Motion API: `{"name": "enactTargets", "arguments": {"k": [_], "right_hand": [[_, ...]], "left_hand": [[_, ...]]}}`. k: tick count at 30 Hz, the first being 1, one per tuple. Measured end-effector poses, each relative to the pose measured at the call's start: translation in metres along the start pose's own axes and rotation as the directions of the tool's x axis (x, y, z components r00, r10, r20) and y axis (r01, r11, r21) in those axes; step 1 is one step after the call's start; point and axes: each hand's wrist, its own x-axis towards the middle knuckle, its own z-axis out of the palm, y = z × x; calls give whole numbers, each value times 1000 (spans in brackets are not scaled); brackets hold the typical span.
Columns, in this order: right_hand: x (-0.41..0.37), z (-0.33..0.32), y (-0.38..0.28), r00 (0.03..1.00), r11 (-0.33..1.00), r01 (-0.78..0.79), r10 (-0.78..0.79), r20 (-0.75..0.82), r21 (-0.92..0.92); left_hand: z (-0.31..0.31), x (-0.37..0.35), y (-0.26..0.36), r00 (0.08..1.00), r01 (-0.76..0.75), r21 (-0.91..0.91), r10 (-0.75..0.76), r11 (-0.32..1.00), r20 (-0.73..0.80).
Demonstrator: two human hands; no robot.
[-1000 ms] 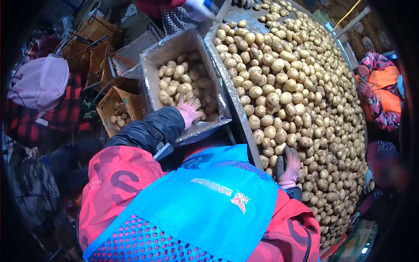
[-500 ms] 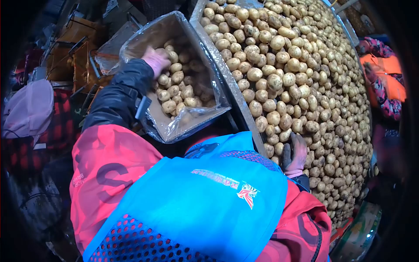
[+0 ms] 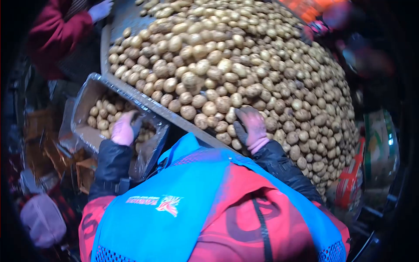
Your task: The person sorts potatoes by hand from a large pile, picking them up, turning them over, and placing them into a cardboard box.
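Note:
My left hand point(image 3: 124, 129), in a pink glove with dark grey finger parts, is over the lined cardboard box point(image 3: 83, 133) at the left. Several potatoes point(image 3: 103, 114) lie inside the box, just beyond that hand. Its fingers point down and are blurred, so their grip cannot be made out. Along the near edge of the big potato heap point(image 3: 262, 78), my right hand point(image 3: 251, 126) rests in a matching glove. Its thumb stands apart from the fingers, which touch the potatoes, and no potato shows in its grasp.
A raised table edge point(image 3: 166, 114) runs between the box and the heap. At the upper left is another person's gloved hand point(image 3: 100, 10) with a dark red sleeve point(image 3: 61, 37). Someone in orange point(image 3: 310, 8) is across the heap. Green-and-white packaging point(image 3: 379, 144) stands at right.
The view has turned, bringing the box lower and further left. My left hand is now at the box's nearer side, and my right hand has its thumb and fingers spread on the heap.

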Motion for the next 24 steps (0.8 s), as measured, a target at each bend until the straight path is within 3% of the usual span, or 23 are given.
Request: {"name": "enactTargets", "arguments": {"k": [2,4,7,10,12,13,14,16,19,20,22,23,24], "right_hand": [[0,2,-2,998,1000,-22,21,-53,-18],[2,-2,-9,996,998,-57,57,-65,6],[-2,-6,-13,997,996,-77,77,-10,39],[-6,-13,-10,998,997,-63,62,26,46],[-3,-31,1,997,992,-73,74,13,-102],[-3,-31,19,987,987,-159,157,-33,-38],[-3,-30,36,965,961,-248,234,-118,-122],[13,-44,43,940,915,-341,323,-111,-216],[53,-31,44,931,870,-227,326,166,-437],[58,-13,55,959,859,-208,272,75,-467],[78,-8,56,920,876,-308,373,117,-372],[83,-5,52,913,908,-397,406,42,-132],[91,-5,41,896,895,-411,432,102,-173]], "left_hand": [[-25,8,53,907,-256,-14,236,966,-350],[-40,25,103,795,-500,32,473,866,-380],[-25,54,159,779,-594,95,601,799,-176],[15,72,186,776,-608,221,629,763,-35],[25,65,205,707,-676,281,707,682,-16],[27,64,212,650,-744,217,760,632,14],[36,65,212,605,-787,177,795,590,43],[42,60,214,591,-801,186,801,569,99],[48,67,213,623,-776,115,782,620,-6],[48,68,212,642,-761,93,766,642,-41],[46,69,212,631,-768,65,770,637,-89],[45,69,210,629,-769,70,771,636,-96],[43,70,208,653,-753,-16,744,658,-140]]}}
